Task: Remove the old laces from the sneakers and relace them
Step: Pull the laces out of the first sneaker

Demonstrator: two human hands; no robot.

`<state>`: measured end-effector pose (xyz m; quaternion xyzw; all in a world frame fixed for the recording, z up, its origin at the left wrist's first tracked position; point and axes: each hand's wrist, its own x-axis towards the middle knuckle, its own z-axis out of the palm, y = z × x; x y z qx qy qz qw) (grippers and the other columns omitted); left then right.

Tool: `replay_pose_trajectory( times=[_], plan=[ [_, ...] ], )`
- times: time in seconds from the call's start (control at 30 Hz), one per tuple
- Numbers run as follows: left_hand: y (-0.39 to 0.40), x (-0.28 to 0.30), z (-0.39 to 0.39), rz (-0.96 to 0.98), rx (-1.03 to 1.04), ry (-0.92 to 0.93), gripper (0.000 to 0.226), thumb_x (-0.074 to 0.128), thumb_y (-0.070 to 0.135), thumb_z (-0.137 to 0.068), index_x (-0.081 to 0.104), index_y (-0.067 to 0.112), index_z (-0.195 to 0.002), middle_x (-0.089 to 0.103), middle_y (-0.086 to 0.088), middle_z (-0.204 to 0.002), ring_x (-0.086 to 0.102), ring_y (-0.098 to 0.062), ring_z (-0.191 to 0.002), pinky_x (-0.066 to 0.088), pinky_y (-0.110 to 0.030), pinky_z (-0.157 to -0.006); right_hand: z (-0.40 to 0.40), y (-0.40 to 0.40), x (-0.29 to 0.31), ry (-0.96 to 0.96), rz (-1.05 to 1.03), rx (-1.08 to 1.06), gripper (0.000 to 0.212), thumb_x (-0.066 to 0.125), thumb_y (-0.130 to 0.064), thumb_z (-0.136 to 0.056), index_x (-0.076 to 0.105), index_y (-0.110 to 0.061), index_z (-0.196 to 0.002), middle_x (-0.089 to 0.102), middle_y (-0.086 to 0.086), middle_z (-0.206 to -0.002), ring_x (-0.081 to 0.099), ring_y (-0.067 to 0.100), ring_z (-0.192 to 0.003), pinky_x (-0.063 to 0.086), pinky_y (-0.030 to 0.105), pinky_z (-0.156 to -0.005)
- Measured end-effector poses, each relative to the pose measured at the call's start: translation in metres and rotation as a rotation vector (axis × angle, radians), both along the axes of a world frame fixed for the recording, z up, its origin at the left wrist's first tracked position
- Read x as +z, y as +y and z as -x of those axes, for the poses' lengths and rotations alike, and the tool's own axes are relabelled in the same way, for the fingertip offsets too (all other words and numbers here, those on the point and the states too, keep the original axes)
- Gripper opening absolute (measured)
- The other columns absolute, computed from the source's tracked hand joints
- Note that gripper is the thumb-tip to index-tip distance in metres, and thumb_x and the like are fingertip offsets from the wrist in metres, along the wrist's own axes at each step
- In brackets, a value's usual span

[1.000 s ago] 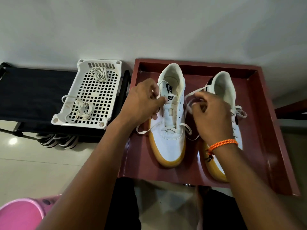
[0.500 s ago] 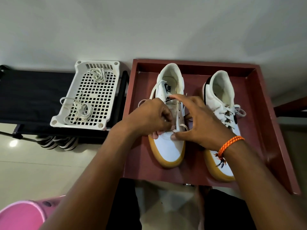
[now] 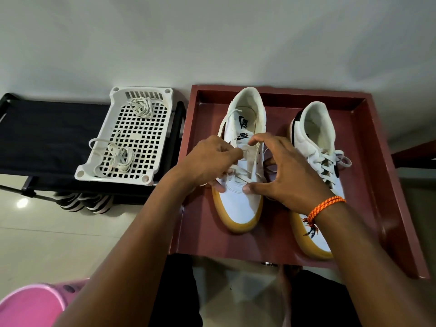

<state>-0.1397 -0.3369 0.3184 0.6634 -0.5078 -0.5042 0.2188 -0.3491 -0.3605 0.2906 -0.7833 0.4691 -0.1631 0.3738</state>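
Left Nike sneaker (image 3: 240, 204), "NIKE" on tongue, in maroon tray (image 3: 368, 147): left hand (image 3: 207, 161) pinches its lace (image 3: 245, 177), apparently; right hand (image 3: 283, 171) spread, thumb on vamp.

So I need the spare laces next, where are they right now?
In the head view, two bundles of laces lie in the white plastic basket on the left, beside the red tray holding the sneakers.

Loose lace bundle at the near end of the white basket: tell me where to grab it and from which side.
Pinch the coiled middle of the lace bundle from straight above. It lies flat on the open mesh floor of the basket, whose raised rim probably hinders a sideways reach. One long loop trails toward the left rim, so taking the dense coil should lift most strands together rather than dragging a single end.
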Motion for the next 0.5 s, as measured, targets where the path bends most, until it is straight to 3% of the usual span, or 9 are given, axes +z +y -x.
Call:
replay_pose_trajectory(
  times=[0.1,0.23,0.3,0.37,0.43,0.5],
  plan=[
    [-0.004,-0.009,-0.004,0.313,0.018,-0.197,0.026,0.066,0.029,-0.099,0.071,0.023,-0.074,0.070,0.000,-0.079,0.068,-0.017,-0.070,0.063,-0.049,-0.073,0.000,0.000,0.000,-0.020,0.014,-0.003,0.085,0.095,-0.044,-0.067,0.044,-0.057,-0.134,0.046,-0.018,-0.134,0.062,0.015,-0.112,0.060,0.047,-0.090],
    [-0.002,-0.015,0.000,0.565,-0.047,-0.406,0.013,0.067,0.043,-0.094,0.078,0.036,-0.094,0.052,0.007,-0.112,0.053,-0.015,-0.103,0.053,-0.040,-0.085,0.001,-0.001,-0.001,-0.043,0.008,-0.011,0.088,0.094,-0.040,-0.072,0.042,-0.057,-0.141,0.046,-0.017,-0.137,0.061,0.012,-0.114,0.059,0.044,-0.095],
    [0.002,-0.019,0.005,0.556,-0.187,-0.544,0.017,0.065,0.050,-0.091,0.078,0.042,-0.098,0.042,0.003,-0.149,0.037,-0.029,-0.139,0.041,-0.050,-0.111,0.000,0.000,-0.001,-0.045,0.014,-0.016,0.088,0.094,-0.035,-0.072,0.043,-0.057,-0.141,0.045,-0.016,-0.137,0.061,0.011,-0.113,0.059,0.044,-0.093],
    [0.005,-0.020,0.010,0.476,-0.281,-0.556,0.013,0.069,0.050,-0.091,0.078,0.044,-0.099,0.006,0.007,-0.176,-0.001,-0.030,-0.162,0.013,-0.058,-0.124,-0.001,0.000,-0.001,-0.040,0.022,-0.018,0.087,0.093,-0.034,-0.073,0.043,-0.057,-0.140,0.045,-0.016,-0.137,0.061,0.010,-0.112,0.060,0.043,-0.091],
    [0.005,-0.018,0.011,0.424,-0.308,-0.527,0.005,0.075,0.045,-0.092,0.078,0.042,-0.094,-0.015,0.015,-0.177,-0.021,-0.024,-0.162,0.001,-0.057,-0.125,-0.002,0.001,-0.001,-0.041,0.023,-0.020,0.087,0.093,-0.034,-0.073,0.043,-0.057,-0.141,0.045,-0.016,-0.136,0.061,0.009,-0.112,0.060,0.043,-0.092],
    [0.004,-0.017,0.009,0.403,-0.317,-0.524,0.003,0.078,0.040,-0.092,0.077,0.039,-0.089,-0.017,0.018,-0.175,-0.023,-0.022,-0.162,-0.001,-0.056,-0.126,-0.002,0.001,-0.001,-0.038,0.025,-0.022,0.088,0.092,-0.034,-0.073,0.042,-0.057,-0.141,0.045,-0.016,-0.135,0.060,0.007,-0.110,0.059,0.042,-0.092]
  ],
)
